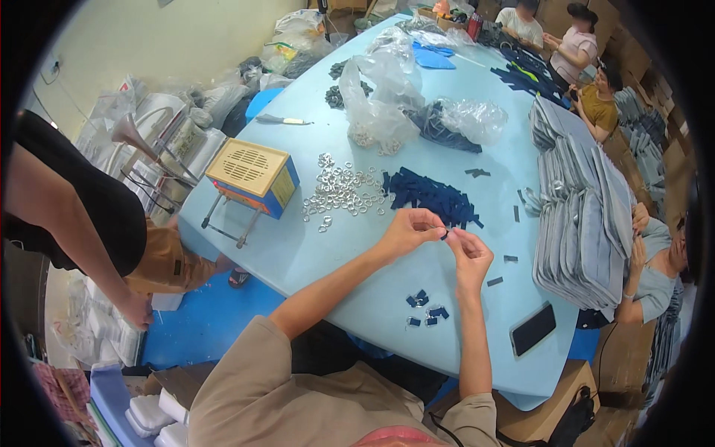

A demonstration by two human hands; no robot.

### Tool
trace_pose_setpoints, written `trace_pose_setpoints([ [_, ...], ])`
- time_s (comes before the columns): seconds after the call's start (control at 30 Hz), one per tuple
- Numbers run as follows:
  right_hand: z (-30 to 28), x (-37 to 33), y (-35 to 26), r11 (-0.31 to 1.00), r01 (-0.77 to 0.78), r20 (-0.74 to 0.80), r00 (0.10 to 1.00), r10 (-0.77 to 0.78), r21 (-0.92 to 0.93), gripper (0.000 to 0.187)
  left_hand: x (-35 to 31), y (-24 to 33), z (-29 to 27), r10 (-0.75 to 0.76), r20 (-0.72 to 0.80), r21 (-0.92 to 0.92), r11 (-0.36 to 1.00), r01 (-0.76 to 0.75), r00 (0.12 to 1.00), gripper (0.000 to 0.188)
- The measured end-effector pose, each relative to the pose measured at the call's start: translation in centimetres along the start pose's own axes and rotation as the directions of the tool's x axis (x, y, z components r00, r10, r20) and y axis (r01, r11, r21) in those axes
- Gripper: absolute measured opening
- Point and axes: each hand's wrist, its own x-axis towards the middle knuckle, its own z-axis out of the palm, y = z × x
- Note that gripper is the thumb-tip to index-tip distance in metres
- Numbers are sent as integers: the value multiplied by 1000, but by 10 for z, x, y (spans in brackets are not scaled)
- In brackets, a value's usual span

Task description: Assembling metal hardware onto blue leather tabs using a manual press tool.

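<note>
My left hand (414, 231) and my right hand (470, 258) meet over the light blue table, fingertips pinched together on a small dark blue fabric strip (445, 235). Fingers cover most of it, so I cannot tell whether a ring is threaded on it. Just beyond my hands lies a heap of dark blue fabric strips (428, 195). To its left spreads a pile of silvery metal rings (339, 190). Closer to me, between my forearms, rest several folded strips with metal rings (427, 309).
A yellow-and-blue box with a handle (253, 175) stands at left, and a black phone (533, 329) lies near right. Stacked grey padded pieces (577, 216) line the right edge. Plastic bags (383, 89) lie farther back. A person in black stands at left; others sit at right.
</note>
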Motion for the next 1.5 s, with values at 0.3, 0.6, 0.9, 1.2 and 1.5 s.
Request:
trace_pose_setpoints([
  [0.3, -1, -9, 0, 997, 83, 43, 996, -83, -1, 15, -7, 7, 6, -45, -1, -106, 993, 45, 999, 15],
  [0.6, 4, -1, 11, 984, 175, 58, 982, -177, 39, 13, -9, 4, 13, 168, -133, 46, 986, -163, 977, 13],
  [0.9, 19, -19, -8, 957, 286, 94, 952, -290, 47, 14, -46, 24, 21, 263, -260, 206, 955, -213, 929, 15],
  [1.2, 33, -46, -3, 931, 364, 213, 908, -361, 25, 15, -96, 25, 17, 395, -296, 462, 856, -231, 870, 15],
  [1.5, 33, -47, -4, 886, 444, 361, 854, -374, -132, 4, -207, 55, -12, 281, -578, 328, 940, -97, 766, 14],
])
